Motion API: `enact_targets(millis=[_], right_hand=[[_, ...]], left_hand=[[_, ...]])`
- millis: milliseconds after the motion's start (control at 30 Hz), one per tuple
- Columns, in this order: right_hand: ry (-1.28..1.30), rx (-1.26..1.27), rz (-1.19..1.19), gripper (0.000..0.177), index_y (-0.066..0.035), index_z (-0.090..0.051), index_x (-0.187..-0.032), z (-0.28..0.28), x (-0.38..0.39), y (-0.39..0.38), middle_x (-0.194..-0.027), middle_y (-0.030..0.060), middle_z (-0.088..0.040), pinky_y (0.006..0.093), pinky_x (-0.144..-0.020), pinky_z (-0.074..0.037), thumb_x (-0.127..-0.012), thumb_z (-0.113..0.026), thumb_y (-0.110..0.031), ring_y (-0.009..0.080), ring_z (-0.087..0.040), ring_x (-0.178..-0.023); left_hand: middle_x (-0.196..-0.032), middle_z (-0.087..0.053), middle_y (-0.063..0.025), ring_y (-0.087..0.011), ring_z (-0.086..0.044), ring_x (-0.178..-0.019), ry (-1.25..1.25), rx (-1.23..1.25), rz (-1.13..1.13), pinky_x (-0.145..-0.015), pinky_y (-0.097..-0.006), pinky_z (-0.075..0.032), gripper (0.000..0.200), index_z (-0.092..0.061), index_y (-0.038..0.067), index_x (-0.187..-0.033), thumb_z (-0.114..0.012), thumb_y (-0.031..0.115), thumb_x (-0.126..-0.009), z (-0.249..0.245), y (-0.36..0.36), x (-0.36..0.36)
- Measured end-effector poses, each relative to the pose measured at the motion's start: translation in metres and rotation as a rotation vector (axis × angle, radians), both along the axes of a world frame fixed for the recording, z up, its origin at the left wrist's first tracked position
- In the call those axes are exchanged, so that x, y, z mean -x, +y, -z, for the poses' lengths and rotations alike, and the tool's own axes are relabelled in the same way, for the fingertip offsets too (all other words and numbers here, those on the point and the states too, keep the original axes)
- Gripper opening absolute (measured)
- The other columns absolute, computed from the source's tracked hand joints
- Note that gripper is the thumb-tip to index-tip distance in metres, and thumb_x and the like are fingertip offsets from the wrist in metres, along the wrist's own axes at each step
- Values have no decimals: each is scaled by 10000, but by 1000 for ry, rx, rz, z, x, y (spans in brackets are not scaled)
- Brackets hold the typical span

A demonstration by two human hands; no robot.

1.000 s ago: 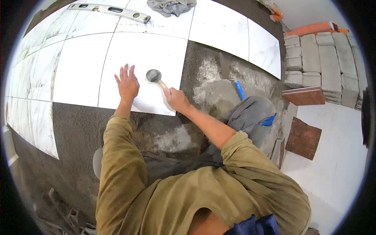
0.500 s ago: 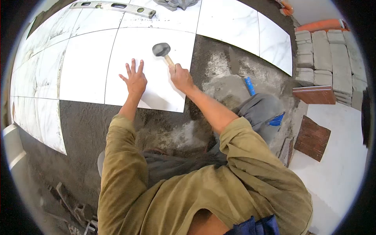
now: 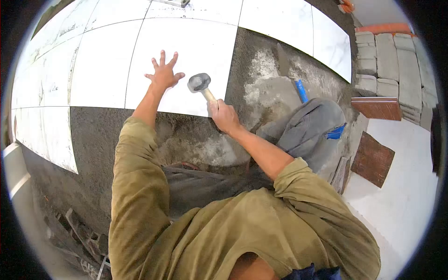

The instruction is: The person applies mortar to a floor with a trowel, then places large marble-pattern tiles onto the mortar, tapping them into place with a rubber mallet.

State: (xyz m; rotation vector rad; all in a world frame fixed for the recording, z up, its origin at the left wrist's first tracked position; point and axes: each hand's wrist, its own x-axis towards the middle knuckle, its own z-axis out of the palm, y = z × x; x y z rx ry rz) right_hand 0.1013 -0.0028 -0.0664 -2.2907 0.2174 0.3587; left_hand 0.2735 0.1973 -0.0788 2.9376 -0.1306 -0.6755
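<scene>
Since half a second earlier, the mallet (image 3: 199, 83) had swung back from farther out on the tile to a spot just right of the left hand's thumb, near the tile's close edge.

- Right hand (image 3: 224, 116): closed fully round the wooden handle, low on the grip, sitting over the near edge of the tile (image 3: 186, 42).
- Left hand (image 3: 164, 74): wide open, fingers fanned, holding nothing, laid on the same white tile just left of the mallet head.
- Beyond the right hand's outer side: bare mortar bed (image 3: 261, 93), and a trowel (image 3: 301, 91) with a blue handle lying on it.

Step in hand, as judged: tapping the tile down into its bed.
- Light, flat blows would suit, landing with the face square rather than on its rim.
- Work along the near edge and corners.
- The spread left hand could feel for rocking after each tap; keep its thumb clear of the head.

Hard to make out:
- Whether the mallet head touched the tile or hung just above it could not be told.
- Lens curve bent every joint line, so flushness with neighbouring tiles was unreadable.
- The level (image 3: 173, 2) was cut off at the top edge.
- The mortar under the tile was hidden.
</scene>
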Motion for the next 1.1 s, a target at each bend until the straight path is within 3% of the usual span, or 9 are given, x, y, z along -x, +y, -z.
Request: enact_targets(millis=[67, 267, 433, 767, 900, 967, 1100], right_hand=[[99, -3, 36, 413, 15, -543, -932, 4, 7, -2, -758, 304, -630, 600, -656, -465, -980, -463, -388, 514, -608, -698], [44, -72, 48, 420, 25, -552, -931, 7, -12, -5, -750, 308, -626, 587, -663, -471, -985, -455, -381, 513, -612, -708], [-31, 15, 154, 421, 33, -554, -939, 18, -35, -10, -751, 313, -621, 580, -672, -476, -980, -468, -378, 524, -604, -707], [-53, -30, 165, 452, 29, -575, -940, 15, -46, -11, -786, 313, -636, 591, -697, -472, -980, -450, -404, 519, -614, -754], [-21, 68, 101, 445, 18, -590, -927, 10, -67, -13, -805, 324, -633, 579, -704, -485, -974, -465, -406, 502, -626, -792], [-62, 106, 35, 447, 18, -599, -920, 8, -97, -19, -820, 325, -635, 573, -708, -491, -971, -470, -408, 498, -630, -805], [-432, 162, 356, 430, 3, -610, -923, 30, -213, -69, -798, 254, -660, 507, -705, -512, -950, -519, -417, 429, -657, -756]], left_hand=[[-1625, -41, -110, -500, -63, -1445, 19, -14, -11, -953, -851, -205, 839, -235, 403, -1518, -705, 489, -828, 0, -3, 1], [-1629, -14, -88, -486, -36, -1452, 60, -23, -52, -974, -838, -208, 849, -215, 414, -1519, -709, 471, -830, -6, -8, 0], [-1631, -2, -80, -483, -20, -1455, 73, -21, -63, -990, -825, -206, 851, -204, 419, -1520, -705, 465, -834, -8, -12, -2], [-1630, 16, -81, -485, -20, -1454, 123, -26, -90, -995, -814, -229, 863, -203, 415, -1520, -721, 440, -830, -10, -13, -4], [-1629, 27, -77, -485, -10, -1453, 131, -21, -82, -989, -819, -235, 869, -192, 420, -1521, -720, 444, -830, -12, -13, -5], [-1629, 39, -72, -484, -3, -1454, 134, -13, -85, -989, -820, -233, 876, -181, 425, -1522, -719, 447, -830, -13, -11, -5], [-1629, 70, -56, -475, 19, -1456, 138, -8, -75, -988, -827, -213, 912, -142, 436, -1526, -715, 485, -818, -9, -7, -6]])
